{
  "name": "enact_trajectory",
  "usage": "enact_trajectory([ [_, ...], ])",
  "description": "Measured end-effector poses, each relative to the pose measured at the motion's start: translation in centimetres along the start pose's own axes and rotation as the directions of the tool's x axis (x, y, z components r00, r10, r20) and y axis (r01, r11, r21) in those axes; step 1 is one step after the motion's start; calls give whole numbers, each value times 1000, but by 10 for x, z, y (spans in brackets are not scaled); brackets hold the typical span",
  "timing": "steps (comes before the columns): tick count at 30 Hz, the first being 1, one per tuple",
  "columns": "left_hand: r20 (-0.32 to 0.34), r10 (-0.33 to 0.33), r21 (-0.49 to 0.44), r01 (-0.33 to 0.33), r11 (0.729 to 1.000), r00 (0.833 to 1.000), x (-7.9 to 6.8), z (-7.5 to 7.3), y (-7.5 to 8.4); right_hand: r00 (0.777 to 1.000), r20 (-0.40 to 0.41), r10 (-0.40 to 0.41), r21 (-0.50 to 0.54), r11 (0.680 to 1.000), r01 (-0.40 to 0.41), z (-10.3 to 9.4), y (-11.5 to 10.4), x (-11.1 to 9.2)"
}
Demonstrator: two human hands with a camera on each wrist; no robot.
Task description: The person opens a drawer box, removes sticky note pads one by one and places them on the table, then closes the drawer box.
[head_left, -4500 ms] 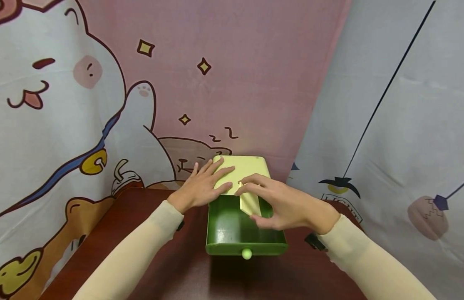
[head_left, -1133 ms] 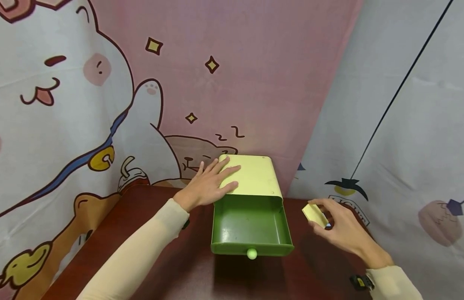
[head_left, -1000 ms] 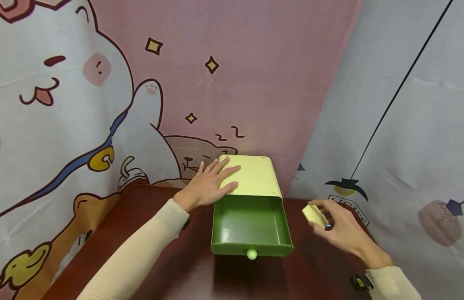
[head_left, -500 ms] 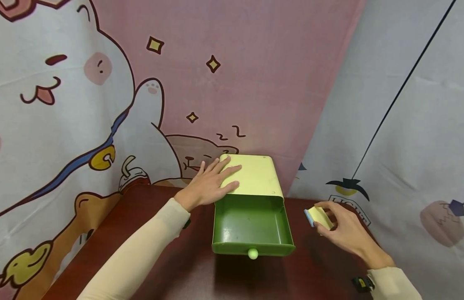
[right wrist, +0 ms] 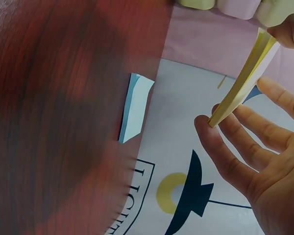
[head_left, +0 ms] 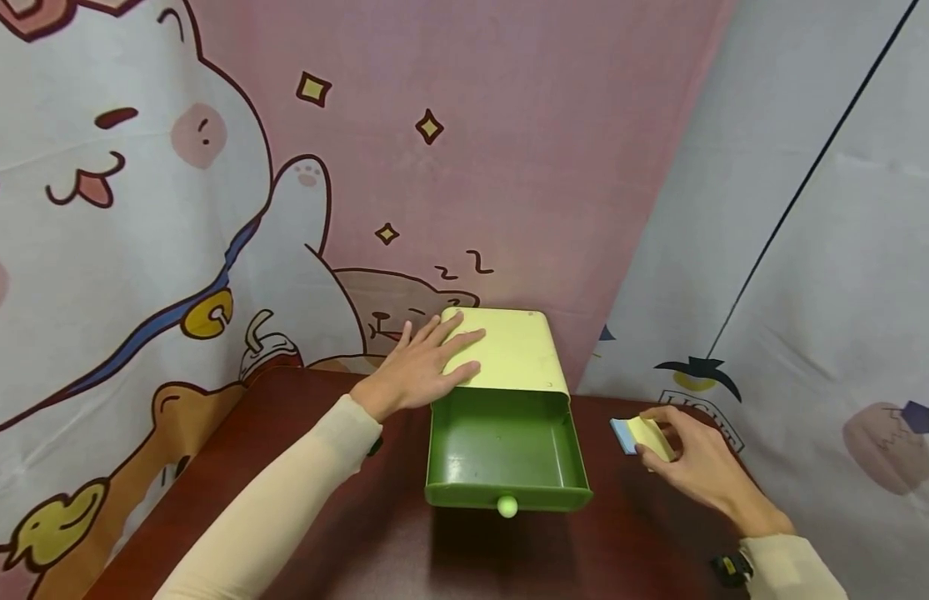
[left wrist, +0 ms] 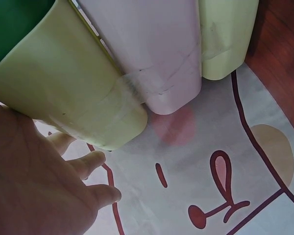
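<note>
My left hand (head_left: 415, 373) rests with straight, spread fingers on the pale yellow top of a small drawer unit (head_left: 512, 354). Its green drawer (head_left: 464, 497), with a round light-green knob (head_left: 507, 506), is pulled out and nothing shows inside. Right of the unit, my right hand (head_left: 692, 454) pinches a yellow sticky-note pad (head_left: 650, 439) between thumb and fingers. In the right wrist view this pad (right wrist: 240, 83) stands on edge in the grip, clear of the table. A blue sticky-note pad (right wrist: 135, 110) lies on the table near its far edge, apart from the fingers.
The left wrist view shows the unit's stacked tiers: pale yellow, then lilac (left wrist: 161, 58), then yellow-green (left wrist: 225, 39). Dark red-brown wood forms the table (head_left: 337, 517). A printed cartoon cloth (head_left: 554, 167) hangs close behind it.
My right hand has carried the yellow pad from over the drawer to the table's right side. Lately it shifted slightly right, uncovering the blue pad. My left hand stayed on the unit.
</note>
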State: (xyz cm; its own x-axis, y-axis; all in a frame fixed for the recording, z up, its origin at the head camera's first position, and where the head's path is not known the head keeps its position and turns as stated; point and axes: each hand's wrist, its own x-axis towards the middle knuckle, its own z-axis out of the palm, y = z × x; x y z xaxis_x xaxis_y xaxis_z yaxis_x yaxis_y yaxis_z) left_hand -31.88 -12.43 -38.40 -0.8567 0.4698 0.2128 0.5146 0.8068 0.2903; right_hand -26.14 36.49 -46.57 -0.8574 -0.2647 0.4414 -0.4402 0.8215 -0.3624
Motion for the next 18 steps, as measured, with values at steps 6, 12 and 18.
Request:
enact_trajectory([
  [6, -1, 1, -3, -1, 1000, 1000, 0, 0, -1, 1000, -6, 28, -51, 998, -29, 1, 7, 0],
  [12, -1, -3, 2, 3, 1000, 1000, 1, 0, -1, 995, 33, 92, -74, 993, -89, 2, 11, -2],
  [18, 7, -3, -5, 3, 1000, 1000, 0, 0, 0, 989, 57, 139, -89, 987, -133, 6, 16, -6],
])
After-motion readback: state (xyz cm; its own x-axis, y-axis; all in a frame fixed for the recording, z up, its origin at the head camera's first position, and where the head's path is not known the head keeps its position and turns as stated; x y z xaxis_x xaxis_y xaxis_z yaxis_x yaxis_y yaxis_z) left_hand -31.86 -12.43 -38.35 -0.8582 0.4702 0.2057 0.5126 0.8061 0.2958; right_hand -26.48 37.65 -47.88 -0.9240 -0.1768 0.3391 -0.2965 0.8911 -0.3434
